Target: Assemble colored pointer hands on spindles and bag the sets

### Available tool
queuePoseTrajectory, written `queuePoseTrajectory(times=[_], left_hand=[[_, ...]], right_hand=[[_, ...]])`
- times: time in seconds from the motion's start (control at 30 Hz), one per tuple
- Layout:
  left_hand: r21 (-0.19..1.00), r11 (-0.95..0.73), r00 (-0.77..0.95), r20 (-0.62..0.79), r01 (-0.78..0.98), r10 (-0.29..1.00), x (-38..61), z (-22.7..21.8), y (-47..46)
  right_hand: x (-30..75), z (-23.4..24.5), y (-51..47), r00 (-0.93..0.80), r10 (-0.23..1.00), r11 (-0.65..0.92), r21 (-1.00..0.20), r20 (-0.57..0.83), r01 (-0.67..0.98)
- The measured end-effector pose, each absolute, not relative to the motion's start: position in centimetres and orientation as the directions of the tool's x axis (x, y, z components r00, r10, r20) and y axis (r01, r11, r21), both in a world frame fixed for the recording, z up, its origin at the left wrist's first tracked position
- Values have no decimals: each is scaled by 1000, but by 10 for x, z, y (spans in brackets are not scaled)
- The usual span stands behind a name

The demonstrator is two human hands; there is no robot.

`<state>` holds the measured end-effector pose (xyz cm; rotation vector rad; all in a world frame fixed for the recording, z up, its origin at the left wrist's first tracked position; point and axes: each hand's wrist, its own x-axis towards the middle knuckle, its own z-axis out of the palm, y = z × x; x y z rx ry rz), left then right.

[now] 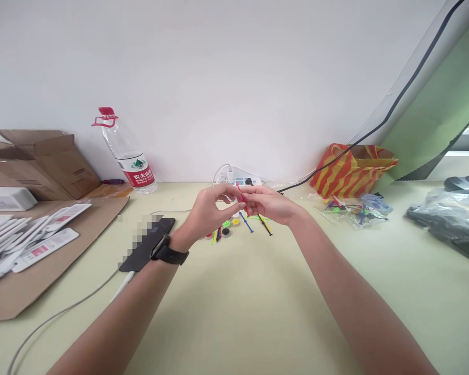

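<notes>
I have a slim red plastic piece (244,198) up at the centre of the frame, between my left hand (212,207) and my right hand (274,204). Neither hand is nearer, since the piece touches the fingers of both. Its long axis stands steeply, leaning from the upper left down to the lower right, so it crosses the line between my hands. My left thumb and forefinger curl round and pinch it from one side; my right fingers are closed on it from the other.

The piece is bright pinkish red, narrow, with a pointed upper tip and a thicker middle. My fingers cover much of that middle, and I can't tell its full shape.

Beyond and below my hands, on the counter (234,307), lie a blue stick (246,222), a black stick (265,226) and small discs: green (226,224), yellow (235,221) and black (225,233). A clear bag of coloured parts (361,209) sits at right.
</notes>
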<state>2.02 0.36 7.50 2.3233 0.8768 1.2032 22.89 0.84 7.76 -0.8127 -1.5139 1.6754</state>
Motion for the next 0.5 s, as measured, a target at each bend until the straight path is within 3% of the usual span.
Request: queuePoseTrajectory(times=[0.33,0.43,0.5], left_hand=[[590,-750,484,584,298,652,22,78,-4],[658,-706,516,523,261,678,20,75,-3],[676,-679,522,483,287,702,19,69,0]], right_hand=[[228,70,11,-520,850,48,-995,87,-89],[224,67,10,-487,869,117,-993,89,27],[224,59,13,-403,914,140,-972,53,190]])
